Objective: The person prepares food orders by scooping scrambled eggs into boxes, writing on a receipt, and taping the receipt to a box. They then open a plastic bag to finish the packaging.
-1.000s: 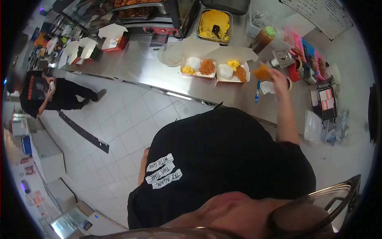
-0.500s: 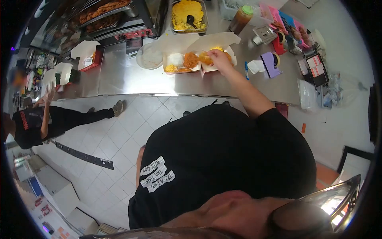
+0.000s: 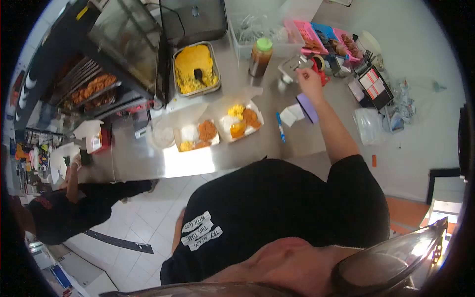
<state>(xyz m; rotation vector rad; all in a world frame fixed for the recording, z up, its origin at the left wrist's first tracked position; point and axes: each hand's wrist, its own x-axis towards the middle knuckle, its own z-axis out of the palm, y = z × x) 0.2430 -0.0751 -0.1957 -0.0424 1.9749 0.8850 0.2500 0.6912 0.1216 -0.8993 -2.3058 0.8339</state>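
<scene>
the right hand (image 3: 310,79) is stretched out over the steel counter (image 3: 247,148), up by a small metal dispenser (image 3: 292,64) and a red tape holder (image 3: 321,74) at the far edge. its fingers are curled loosely inward; whether they pinch anything is too small to tell. just below the wrist lies a purple pad (image 3: 308,107), and beside that a white paper slip (image 3: 291,115) and a blue pen (image 3: 280,126).

to the left of the pen sit two open takeaway boxes side by side. the nearer box (image 3: 240,121) holds white rice, yellow corn and pieces of fried chicken; the other box (image 3: 196,135) holds rice, a mound of orange shredded food and some corn. a clear round lid or bowl (image 3: 161,135) lies just left of them.

behind the boxes stands a metal pan of yellow food (image 3: 195,69) with a dark scoop in it, and a sauce bottle with a green cap (image 3: 260,55) is to its right. pink and blue trays (image 3: 321,37) line the back, with a black card terminal (image 3: 372,88) and clear plastic bags (image 3: 371,124) further right.

the left hand is out of sight behind the person's black shirt (image 3: 277,218). on the left, a heated display cabinet (image 3: 94,89) holds fried food, and a co-worker in black (image 3: 69,208) stands at the counter there.
</scene>
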